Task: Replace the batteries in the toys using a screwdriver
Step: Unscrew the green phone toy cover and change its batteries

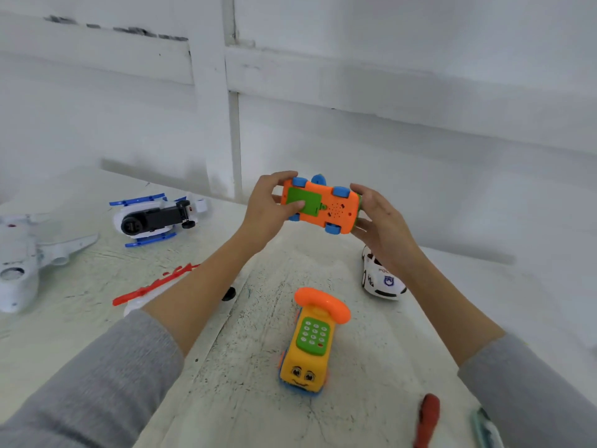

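Head view: white scuffed surface against white panelled wall. Both hands hold orange toy phone car upside down above surface, green battery cover up; left hand grip curled, thumb on cover; right hand grip cupping end. Police car reads "POL", partly hidden. Red screwdriver near edge.

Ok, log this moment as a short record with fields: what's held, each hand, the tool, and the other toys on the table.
held toy: orange toy, underside up, green cover closed
left hand: grips the toy's left end, thumb on the green cover
right hand: grips the toy's right end
screwdriver: red handle, lying on the table at bottom right, untouched
other toys: yellow phone toy upright in the centre; police car under the right wrist; helicopter overturned at left; white plane at far left
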{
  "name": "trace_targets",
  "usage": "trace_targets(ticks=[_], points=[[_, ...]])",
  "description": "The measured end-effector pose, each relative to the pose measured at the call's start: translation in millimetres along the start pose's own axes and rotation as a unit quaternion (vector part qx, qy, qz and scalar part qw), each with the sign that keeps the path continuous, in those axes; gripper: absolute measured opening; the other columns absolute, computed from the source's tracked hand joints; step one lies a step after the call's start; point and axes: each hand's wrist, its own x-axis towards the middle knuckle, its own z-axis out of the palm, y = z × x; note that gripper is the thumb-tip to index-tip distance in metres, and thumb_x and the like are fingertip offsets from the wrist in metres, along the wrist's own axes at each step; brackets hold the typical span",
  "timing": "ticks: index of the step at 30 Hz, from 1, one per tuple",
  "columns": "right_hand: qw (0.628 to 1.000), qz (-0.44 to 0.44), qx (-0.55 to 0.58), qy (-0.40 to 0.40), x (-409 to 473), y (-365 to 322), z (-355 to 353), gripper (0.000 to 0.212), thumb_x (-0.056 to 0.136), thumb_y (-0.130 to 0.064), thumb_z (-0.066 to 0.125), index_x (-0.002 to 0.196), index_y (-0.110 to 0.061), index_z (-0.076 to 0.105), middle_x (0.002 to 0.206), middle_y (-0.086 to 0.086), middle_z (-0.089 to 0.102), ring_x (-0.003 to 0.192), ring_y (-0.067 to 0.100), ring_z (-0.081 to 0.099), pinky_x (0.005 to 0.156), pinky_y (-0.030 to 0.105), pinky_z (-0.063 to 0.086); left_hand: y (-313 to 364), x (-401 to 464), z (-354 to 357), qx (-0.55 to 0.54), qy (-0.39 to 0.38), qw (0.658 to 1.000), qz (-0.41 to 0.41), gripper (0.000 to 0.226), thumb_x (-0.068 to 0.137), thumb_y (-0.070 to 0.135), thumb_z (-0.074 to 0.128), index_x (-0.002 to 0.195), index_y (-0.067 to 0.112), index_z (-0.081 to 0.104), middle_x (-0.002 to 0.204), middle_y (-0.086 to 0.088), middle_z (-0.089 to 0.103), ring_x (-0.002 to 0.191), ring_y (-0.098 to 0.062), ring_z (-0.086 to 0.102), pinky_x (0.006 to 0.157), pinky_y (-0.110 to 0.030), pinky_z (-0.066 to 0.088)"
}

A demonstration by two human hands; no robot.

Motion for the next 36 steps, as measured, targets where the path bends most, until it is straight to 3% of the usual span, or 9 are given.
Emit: trace_targets(ticks=[4, 8, 14, 19, 22, 29, 31, 33, 36], points=[[0.994, -0.016, -0.092, 0.050, -24, -7, -14, 0.034, 0.083, -0.033, 0.064, 0.115, -0.028, 0.056, 0.118, 0.008, 0.056, 0.101, 0.023, 0.064, 0.081, 0.036, 0.056, 11, -12, 25, -0.009, 0.004, 1.000, 0.002, 0.056, 0.082, 0.002, 0.071, 0.132, 0.014, 0.050, 0.125, -0.004, 0.048, 0.098, -0.017, 0.055, 0.063, -0.015, 0.054], [0.994, -0.017, 0.027, 0.108, -45, -14, -25, 0.022, 0.091, -0.018, 0.056, 0.113, -0.018, 0.057, 0.111, 0.010, 0.063, 0.094, 0.022, 0.067, 0.079, 0.033, 0.056, 26, -30, 60, -0.096, 0.053, 0.992, -0.057, 0.055, 0.086, 0.019, 0.071, 0.133, 0.013, 0.043, 0.121, -0.003, 0.051, 0.103, -0.014, 0.055, 0.070, -0.013, 0.044], [0.993, -0.003, 0.046, 0.111, -80, -15, -45, 0.021, 0.091, -0.017, 0.055, 0.112, -0.016, 0.050, 0.108, 0.005, 0.063, 0.092, 0.017, 0.067, 0.077, 0.032, 0.053, 41, -60, 105, -0.238, 0.006, 0.964, -0.121, 0.032, 0.097, 0.022, 0.055, 0.126, 0.014, 0.048, 0.121, -0.015, 0.057, 0.105, -0.025, 0.062, 0.085, -0.045, 0.056], [0.992, 0.034, -0.058, 0.107, -104, -16, -73, 0.020, 0.090, -0.028, 0.057, 0.103, -0.014, 0.050, 0.106, 0.002, 0.059, 0.092, 0.011, 0.060, 0.081, 0.031, 0.048, 45, -75, 117, -0.217, -0.051, 0.973, -0.068, 0.031, 0.095, 0.012, 0.057, 0.126, 0.010, 0.054, 0.108, -0.004, 0.063, 0.092, -0.011, 0.068, 0.073, -0.030, 0.059], [0.988, 0.038, -0.120, 0.093, -113, -22, -82, 0.032, 0.089, -0.039, 0.057, 0.115, -0.021, 0.050, 0.115, -0.001, 0.058, 0.102, 0.012, 0.060, 0.080, 0.031, 0.051, 46, -81, 123, -0.157, -0.097, 0.982, -0.044, 0.034, 0.094, 0.014, 0.059, 0.128, 0.012, 0.055, 0.114, -0.007, 0.064, 0.102, -0.019, 0.066, 0.076, -0.032, 0.059], [0.990, 0.033, -0.100, 0.094, -134, -23, -95, 0.040, 0.089, -0.024, 0.060, 0.126, -0.027, 0.047, 0.115, 0.005, 0.062, 0.100, 0.020, 0.065, 0.076, 0.036, 0.058, 49, -111, 145, -0.147, -0.095, 0.984, -0.033, 0.040, 0.091, 0.012, 0.063, 0.122, 0.018, 0.038, 0.131, -0.007, 0.048, 0.124, -0.022, 0.052, 0.096, -0.039, 0.052], [0.993, 0.041, -0.047, 0.101, -140, -22, -96, 0.038, 0.090, -0.021, 0.058, 0.126, -0.025, 0.047, 0.111, 0.007, 0.064, 0.097, 0.021, 0.066, 0.074, 0.038, 0.058, 48, -126, 148, -0.149, -0.086, 0.985, -0.016, 0.047, 0.088, 0.011, 0.068, 0.119, 0.020, 0.034, 0.131, 0.000, 0.043, 0.125, -0.009, 0.047, 0.097, -0.024, 0.048], [0.992, 0.047, -0.004, 0.113, -145, -22, -99, 0.035, 0.092, -0.020, 0.055, 0.126, -0.025, 0.048, 0.108, 0.008, 0.065, 0.092, 0.022, 0.067, 0.072, 0.040, 0.058, 48, -143, 151, -0.126, -0.105, 0.986, 0.007, 0.056, 0.086, 0.010, 0.070, 0.123, 0.025, 0.031, 0.125, 0.015, 0.039, 0.116, 0.005, 0.042, 0.083, -0.007, 0.045], [0.992, 0.053, 0.003, 0.114, -151, -23, -104, 0.034, 0.092, -0.022, 0.055, 0.125, -0.025, 0.048, 0.107, 0.009, 0.066, 0.091, 0.024, 0.068, 0.069, 0.039, 0.058, 48, -165, 159, -0.108, -0.169, 0.980, 0.013, 0.062, 0.087, 0.011, 0.069, 0.127, 0.038, 0.029, 0.124, 0.026, 0.034, 0.108, 0.014, 0.047, 0.073, -0.008, 0.048]])
